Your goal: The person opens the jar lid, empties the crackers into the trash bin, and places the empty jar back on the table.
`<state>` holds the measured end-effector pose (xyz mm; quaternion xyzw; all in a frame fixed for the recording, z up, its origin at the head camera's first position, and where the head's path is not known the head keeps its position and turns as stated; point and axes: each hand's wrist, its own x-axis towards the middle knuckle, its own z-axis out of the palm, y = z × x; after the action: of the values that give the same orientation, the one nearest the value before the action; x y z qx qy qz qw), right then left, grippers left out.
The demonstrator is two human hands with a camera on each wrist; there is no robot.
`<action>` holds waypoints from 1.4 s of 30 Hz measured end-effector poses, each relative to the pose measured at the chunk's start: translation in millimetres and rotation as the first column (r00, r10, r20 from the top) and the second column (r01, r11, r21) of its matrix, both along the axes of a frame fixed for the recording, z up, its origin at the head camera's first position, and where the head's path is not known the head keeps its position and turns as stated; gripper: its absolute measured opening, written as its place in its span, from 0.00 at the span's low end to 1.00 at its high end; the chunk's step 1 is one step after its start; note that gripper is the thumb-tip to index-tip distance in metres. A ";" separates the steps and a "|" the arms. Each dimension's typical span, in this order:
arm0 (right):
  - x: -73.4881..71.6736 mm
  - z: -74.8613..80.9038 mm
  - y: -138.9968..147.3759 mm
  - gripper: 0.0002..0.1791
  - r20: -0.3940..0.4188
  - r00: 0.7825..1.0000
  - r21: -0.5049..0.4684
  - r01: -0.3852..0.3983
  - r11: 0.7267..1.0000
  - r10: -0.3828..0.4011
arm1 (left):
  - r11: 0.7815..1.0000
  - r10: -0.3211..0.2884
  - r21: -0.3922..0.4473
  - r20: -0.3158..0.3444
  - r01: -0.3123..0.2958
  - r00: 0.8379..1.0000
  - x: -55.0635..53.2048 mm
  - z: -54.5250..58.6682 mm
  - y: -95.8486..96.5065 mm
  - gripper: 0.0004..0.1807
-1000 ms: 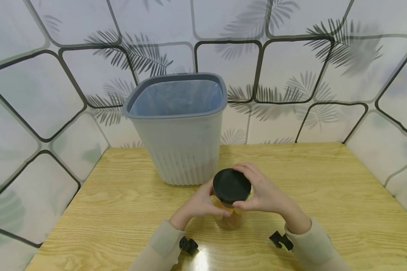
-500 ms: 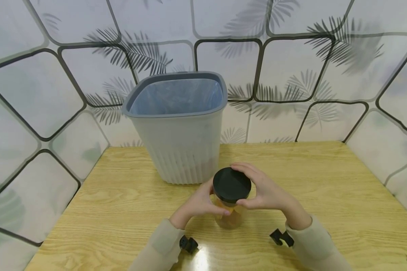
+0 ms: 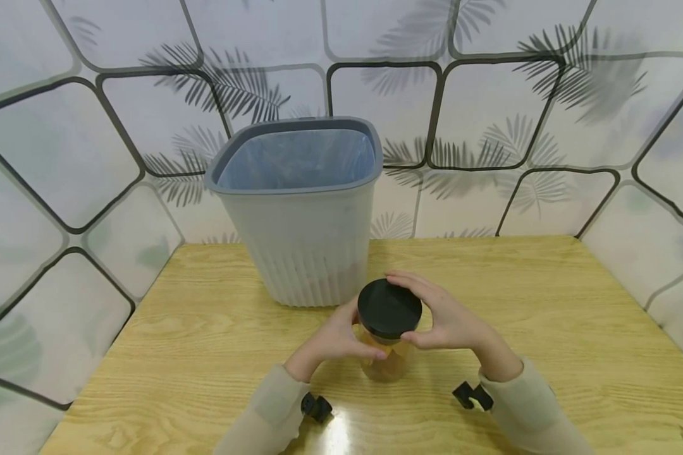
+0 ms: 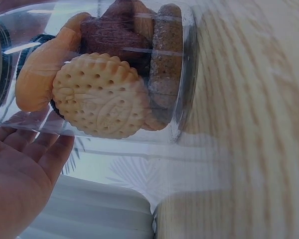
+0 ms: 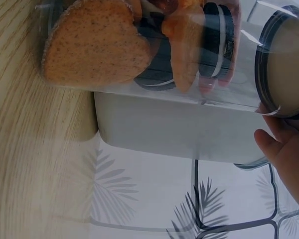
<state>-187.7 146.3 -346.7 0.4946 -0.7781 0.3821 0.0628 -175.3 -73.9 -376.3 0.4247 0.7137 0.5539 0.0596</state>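
Observation:
In the head view a clear jar (image 3: 388,371) stands upright on the table under a round black lid (image 3: 389,309). My left hand (image 3: 332,338) grips the jar's body, thumb across the near side and fingers behind. From the right, my right hand (image 3: 448,319) holds the lid's rim between thumb and fingers. Through the wall, the left wrist view shows a round pricked biscuit (image 4: 99,94) and an orange piece (image 4: 42,72). A speckled brown cookie (image 5: 97,45) and a dark sandwich cookie (image 5: 217,42) appear in the right wrist view.
Behind the jar, slightly left, stands a tall pale waste bin (image 3: 301,246) with a grey rim and a bag lining. The wooden table (image 3: 518,284) meets a patterned wall covering (image 3: 489,114) at the back and sides. Black wrist mounts (image 3: 316,408) hang by both sleeves.
The right thumb has slid a little to the right along the lid's near rim, and the right fingertips slightly left along its far rim. Left hand and jar stay in place.

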 end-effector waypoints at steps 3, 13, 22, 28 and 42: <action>-0.3 0.2 0.6 0.43 -0.010 1.000 -0.002 0.017 1.000 -0.017 | 1.000 0.006 -0.001 0.008 -0.006 1.000 0.2 0.7 0.3 0.50; 8.2 7.1 -0.2 0.47 -0.068 0.976 0.059 0.212 0.975 -0.208 | 1.000 0.027 -0.010 0.035 -0.027 0.999 1.9 2.1 0.4 0.48; 10.3 7.6 -0.9 0.47 -0.085 0.958 0.096 0.281 0.955 -0.274 | 0.999 0.035 -0.023 0.024 -0.034 0.999 3.5 5.2 0.6 0.47; 10.5 7.8 -1.4 0.46 -0.102 0.959 0.092 0.275 0.957 -0.266 | 1.000 0.012 -0.011 0.025 -0.012 1.000 1.8 2.7 0.3 0.48; 9.2 7.3 -1.3 0.45 -0.116 0.961 0.078 0.259 0.963 -0.250 | 1.000 0.015 0.001 0.020 -0.015 1.000 -12.1 -22.3 0.4 0.50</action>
<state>-178.5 145.0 -339.4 0.4122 -0.8476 0.3079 0.1296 -187.4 -73.5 -398.7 0.4138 0.7158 0.5590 0.0622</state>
